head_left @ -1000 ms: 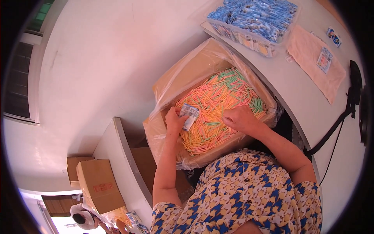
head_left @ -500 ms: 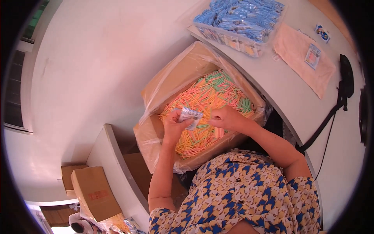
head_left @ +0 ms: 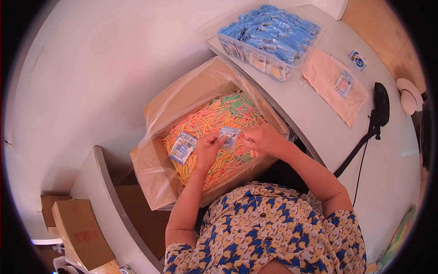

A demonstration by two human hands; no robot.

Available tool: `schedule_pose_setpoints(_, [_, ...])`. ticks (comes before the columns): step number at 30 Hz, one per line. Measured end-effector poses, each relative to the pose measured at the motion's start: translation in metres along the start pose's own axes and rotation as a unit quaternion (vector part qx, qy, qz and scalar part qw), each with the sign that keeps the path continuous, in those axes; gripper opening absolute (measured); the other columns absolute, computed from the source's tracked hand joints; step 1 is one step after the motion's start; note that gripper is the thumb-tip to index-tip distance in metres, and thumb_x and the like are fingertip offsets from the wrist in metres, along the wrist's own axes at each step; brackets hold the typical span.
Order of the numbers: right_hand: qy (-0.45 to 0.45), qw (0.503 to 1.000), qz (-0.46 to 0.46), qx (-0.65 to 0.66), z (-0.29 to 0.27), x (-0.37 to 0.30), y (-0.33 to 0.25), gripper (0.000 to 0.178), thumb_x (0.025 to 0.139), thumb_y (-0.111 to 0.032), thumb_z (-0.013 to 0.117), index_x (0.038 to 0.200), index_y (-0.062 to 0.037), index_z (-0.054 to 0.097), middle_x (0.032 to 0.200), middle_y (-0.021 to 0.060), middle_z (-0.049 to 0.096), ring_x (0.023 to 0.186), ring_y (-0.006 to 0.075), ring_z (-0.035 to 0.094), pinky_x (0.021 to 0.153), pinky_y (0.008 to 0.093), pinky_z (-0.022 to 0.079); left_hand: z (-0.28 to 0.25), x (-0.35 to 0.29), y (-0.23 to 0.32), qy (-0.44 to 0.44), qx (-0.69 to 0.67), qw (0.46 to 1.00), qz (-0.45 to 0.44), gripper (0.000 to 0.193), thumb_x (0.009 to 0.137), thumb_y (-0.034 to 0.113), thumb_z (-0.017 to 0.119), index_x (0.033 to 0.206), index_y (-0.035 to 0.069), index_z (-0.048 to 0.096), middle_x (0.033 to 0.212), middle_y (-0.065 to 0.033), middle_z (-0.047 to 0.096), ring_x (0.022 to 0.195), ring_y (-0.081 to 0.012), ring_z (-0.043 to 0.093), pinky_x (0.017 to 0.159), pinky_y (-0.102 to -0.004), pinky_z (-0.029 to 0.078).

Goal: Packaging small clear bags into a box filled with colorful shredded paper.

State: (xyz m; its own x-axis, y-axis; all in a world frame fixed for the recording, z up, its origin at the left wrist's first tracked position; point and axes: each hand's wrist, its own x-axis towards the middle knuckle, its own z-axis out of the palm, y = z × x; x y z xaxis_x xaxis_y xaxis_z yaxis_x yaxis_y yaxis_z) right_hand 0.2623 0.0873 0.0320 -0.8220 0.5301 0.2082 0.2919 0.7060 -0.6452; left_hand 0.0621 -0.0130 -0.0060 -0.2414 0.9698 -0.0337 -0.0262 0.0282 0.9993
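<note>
A small clear packet with a blue-striped edge (head_left: 231, 138) is pinched between the thumb and fingers of my left hand (head_left: 207, 150), above the open carton. My right hand (head_left: 265, 139) is closed, its fingertips right at the packet's right edge; whatever it pinches is hidden. Below both hands lie many thin pastel sticks (head_left: 200, 126) in orange, pink, yellow and green, filling the plastic-lined cardboard box (head_left: 157, 180). Another blue-edged packet (head_left: 182, 148) rests on the sticks, just left of my left hand.
On the curved grey table (head_left: 292, 98) stands a clear bin (head_left: 255, 61) heaped with blue-edged packets. A pink cloth (head_left: 328, 84) with one packet (head_left: 344, 83) on it lies beside the bin. Farther right are a black stand with a cable (head_left: 378, 109) and another packet (head_left: 358, 60). Cardboard boxes (head_left: 84, 233) are at lower left.
My right hand has come in from a small gap to the edge of the packet in my left hand. A second packet now shows on the sticks. The whole view has shifted.
</note>
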Motion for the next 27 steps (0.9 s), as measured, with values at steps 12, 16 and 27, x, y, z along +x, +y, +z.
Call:
schedule_pose_setpoints(12, [-0.040, 0.957, 0.138, 0.253, -0.038, 0.040, -0.002, 0.030, 0.080, -0.020, 0.062, 0.061, -0.0019, 0.050, 0.054, 0.0003, 0.045, 0.052, 0.0093, 0.042, 0.049, 0.0295, 0.035, -0.015, 0.006, -0.007, -0.043, -0.015, 0.996, 0.074, 0.014, 0.079, -0.003, 0.067, 0.092, 0.002, 0.070, 0.094, -0.0046, 0.066, 0.084, -0.0098, 0.059, 0.077, -0.0238, 0.048])
schedule_pose_setpoints(16, [-0.067, 0.961, 0.137, 0.232, -0.033, 0.058, -0.010, 0.031, 0.082, -0.020, 0.063, 0.062, -0.0013, 0.048, 0.056, -0.0036, 0.041, 0.057, 0.0031, 0.038, 0.049, 0.0259, 0.033, -0.009, 0.004, -0.003, -0.067, -0.028, 0.997, 0.032, 0.015, 0.078, -0.004, 0.068, 0.092, 0.002, 0.071, 0.099, -0.0052, 0.066, 0.086, -0.0098, 0.060, 0.076, -0.0234, 0.049])
schedule_pose_setpoints(27, [-0.038, 0.987, 0.078, 0.134, -0.021, 0.065, -0.013, 0.027, 0.080, -0.016, 0.062, 0.065, 0.0017, 0.049, 0.055, 0.0063, 0.045, 0.052, 0.0113, 0.041, 0.049, 0.0302, 0.036, -0.007, 0.001, 0.005, -0.123, -0.032, 0.992, 0.009, 0.014, 0.079, 0.000, 0.069, 0.094, 0.002, 0.071, 0.089, -0.0032, 0.068, 0.079, -0.0068, 0.057, 0.069, -0.0222, 0.046])
